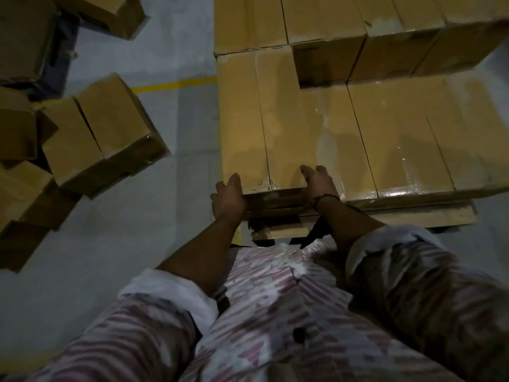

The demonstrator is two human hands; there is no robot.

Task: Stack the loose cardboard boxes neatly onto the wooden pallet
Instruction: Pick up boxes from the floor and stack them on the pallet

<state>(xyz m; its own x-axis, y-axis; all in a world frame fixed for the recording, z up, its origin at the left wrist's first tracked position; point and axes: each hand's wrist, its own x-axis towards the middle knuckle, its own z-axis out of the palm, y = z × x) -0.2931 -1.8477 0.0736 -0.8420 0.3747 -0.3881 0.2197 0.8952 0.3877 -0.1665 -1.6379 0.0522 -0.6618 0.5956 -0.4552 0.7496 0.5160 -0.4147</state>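
The box (256, 119) lies lengthwise at the near-left corner of the stack on the wooden pallet (429, 216), close beside the neighbouring box (391, 139) on its right. The left hand (230, 195) clamps its near-left corner, thumb on top; the right hand (319, 183) clasps the near-right edge, squeezed in against the neighbour; holding both near corners probably lets the person square it to the row. Its left face runs along the stack's outer edge, with bare floor (190, 150) beyond; its far end meets the boxes behind (248, 23), so little room is left forward; loose boxes (104, 133) wait well apart at left.
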